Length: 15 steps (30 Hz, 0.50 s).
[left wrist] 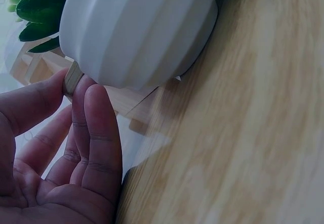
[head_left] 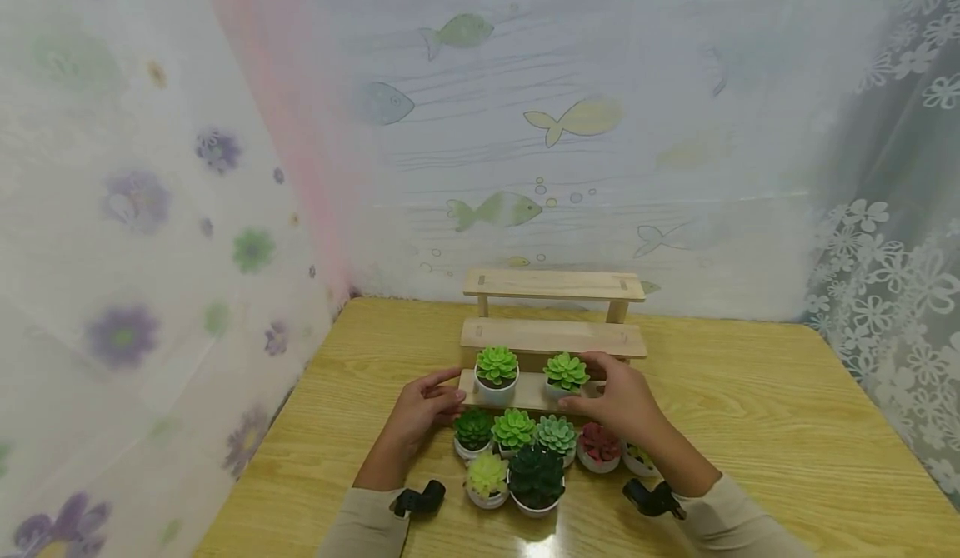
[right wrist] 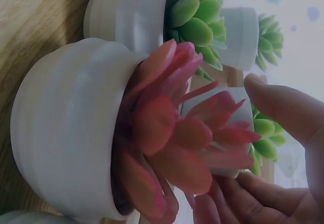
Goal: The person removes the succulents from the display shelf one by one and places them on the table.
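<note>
A three-tier wooden plant stand stands on the table. At the left end of its lowest board, my left hand pinches the wood between thumb and fingers, as the board end in the left wrist view confirms. My right hand holds a small succulent by its white pot, thumb on one side and fingers on the other, over the right part of that board. Another bright green succulent in a white pot sits at the board's left. The red succulent partly hides the held pot in the right wrist view.
Several potted succulents crowd before the stand: a dark green one, a yellow-green one, a pale one and a red one among them. Behind the wooden table hangs a fish-patterned curtain.
</note>
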Tool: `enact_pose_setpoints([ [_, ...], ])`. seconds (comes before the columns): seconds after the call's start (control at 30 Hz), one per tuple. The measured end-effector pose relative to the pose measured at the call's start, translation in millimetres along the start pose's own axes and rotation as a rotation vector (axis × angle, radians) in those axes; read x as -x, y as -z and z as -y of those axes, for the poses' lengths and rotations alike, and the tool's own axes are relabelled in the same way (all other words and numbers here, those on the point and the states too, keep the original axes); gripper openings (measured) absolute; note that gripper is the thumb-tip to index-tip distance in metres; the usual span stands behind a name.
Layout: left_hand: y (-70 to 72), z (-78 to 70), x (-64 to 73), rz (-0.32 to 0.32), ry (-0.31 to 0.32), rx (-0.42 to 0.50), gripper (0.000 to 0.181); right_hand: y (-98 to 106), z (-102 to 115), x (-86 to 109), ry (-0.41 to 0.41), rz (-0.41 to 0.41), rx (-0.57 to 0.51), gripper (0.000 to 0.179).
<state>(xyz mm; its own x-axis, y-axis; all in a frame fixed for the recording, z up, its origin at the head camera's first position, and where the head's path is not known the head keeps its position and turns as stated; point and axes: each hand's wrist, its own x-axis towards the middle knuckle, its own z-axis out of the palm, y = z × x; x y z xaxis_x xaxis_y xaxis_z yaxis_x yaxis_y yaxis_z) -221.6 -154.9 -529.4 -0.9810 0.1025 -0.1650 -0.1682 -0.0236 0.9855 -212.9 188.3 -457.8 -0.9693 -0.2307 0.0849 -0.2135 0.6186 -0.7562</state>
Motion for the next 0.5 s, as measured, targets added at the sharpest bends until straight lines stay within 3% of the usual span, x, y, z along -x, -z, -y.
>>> enact_pose_setpoints([
  [0.5,1.6,1.7,-0.6,0.015,-0.006,0.011,0.056,-2.3,0.6,-3.3,-0.038,-0.012,-0.024,0.066],
])
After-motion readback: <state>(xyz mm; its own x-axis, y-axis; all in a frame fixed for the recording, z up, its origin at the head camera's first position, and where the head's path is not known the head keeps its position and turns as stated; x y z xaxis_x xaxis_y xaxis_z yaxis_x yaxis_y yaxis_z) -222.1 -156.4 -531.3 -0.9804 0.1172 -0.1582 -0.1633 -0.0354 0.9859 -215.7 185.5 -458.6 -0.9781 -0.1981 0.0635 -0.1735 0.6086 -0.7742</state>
